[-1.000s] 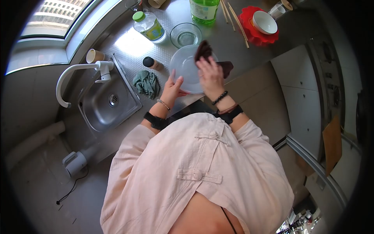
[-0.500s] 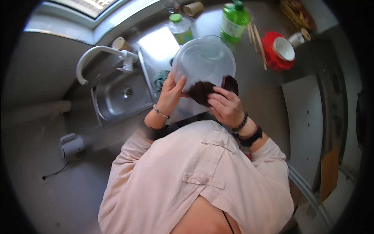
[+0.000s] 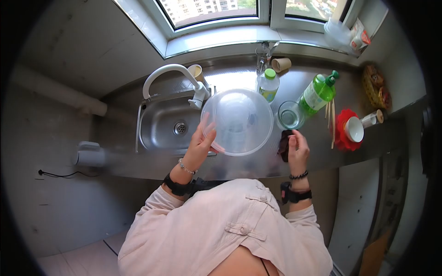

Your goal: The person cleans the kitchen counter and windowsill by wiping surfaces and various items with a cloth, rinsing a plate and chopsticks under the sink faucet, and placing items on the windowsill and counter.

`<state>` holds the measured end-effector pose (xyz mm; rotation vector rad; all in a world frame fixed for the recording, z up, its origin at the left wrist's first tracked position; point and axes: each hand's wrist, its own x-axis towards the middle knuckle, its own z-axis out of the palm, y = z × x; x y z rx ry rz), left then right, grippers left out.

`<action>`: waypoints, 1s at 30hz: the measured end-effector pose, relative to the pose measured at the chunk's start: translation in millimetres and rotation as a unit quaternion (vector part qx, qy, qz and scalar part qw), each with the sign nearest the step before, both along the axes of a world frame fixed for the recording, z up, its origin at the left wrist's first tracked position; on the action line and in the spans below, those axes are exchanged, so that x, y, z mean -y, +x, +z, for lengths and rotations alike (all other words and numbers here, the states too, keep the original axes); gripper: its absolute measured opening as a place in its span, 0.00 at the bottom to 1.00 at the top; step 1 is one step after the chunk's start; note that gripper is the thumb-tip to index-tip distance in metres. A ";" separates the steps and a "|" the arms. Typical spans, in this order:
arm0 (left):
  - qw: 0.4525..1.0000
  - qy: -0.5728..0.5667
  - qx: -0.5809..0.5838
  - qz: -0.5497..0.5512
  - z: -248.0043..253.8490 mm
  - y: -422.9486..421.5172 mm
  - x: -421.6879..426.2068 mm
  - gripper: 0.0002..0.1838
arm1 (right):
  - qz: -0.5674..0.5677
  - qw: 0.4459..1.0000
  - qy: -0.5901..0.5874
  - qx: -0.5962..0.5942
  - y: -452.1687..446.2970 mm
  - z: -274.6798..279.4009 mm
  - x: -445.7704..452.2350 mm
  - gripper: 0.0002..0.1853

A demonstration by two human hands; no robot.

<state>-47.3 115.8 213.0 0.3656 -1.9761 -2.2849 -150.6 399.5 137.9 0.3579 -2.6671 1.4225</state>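
My left hand (image 3: 200, 146) grips the near-left rim of a round, clear plastic bowl (image 3: 244, 122), thumb in front and fingers partly seen through the plastic. The bowl is held up over the counter, to the right of the sink. My right hand (image 3: 299, 149) is at the right of the bowl, its fingers curled at a crumpled dark brown cloth (image 3: 284, 146). Part of the cloth is behind the fingers, and I cannot tell whether it touches the counter. Just beyond that hand stands a clear glass jar (image 3: 290, 116).
A steel sink (image 3: 159, 122) with a white faucet (image 3: 170, 69) lies left. Behind the bowl are a green-capped bottle (image 3: 268, 85) and a paper cup (image 3: 281, 64). To the right are a green pump bottle (image 3: 317, 94), chopsticks (image 3: 332, 124) and a white bowl (image 3: 354, 129) on a red dish (image 3: 341, 133).
My right hand and the cloth have moved away from the clear bowl to the right, down near the counter. My left hand still holds the bowl. The view has tilted up, showing more window.
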 end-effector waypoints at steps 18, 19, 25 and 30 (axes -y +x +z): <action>0.923 -0.293 0.115 0.220 -115.3 91.2 133.1 0.15 | 0.070 0.942 -0.258 0.204 -212.9 130.1 308.2 0.15; 0.891 -0.363 0.107 0.251 -139.3 104.3 139.9 0.16 | 0.059 0.934 -0.245 0.252 -230.2 121.0 333.2 0.14; 0.752 -0.552 0.230 0.276 -219.0 174.0 156.4 0.24 | 0.089 0.915 -0.202 0.337 -284.3 66.3 463.9 0.14; 0.745 -0.580 0.224 0.244 -227.6 181.7 155.3 0.31 | 0.123 0.929 -0.128 0.324 -305.1 43.8 517.6 0.14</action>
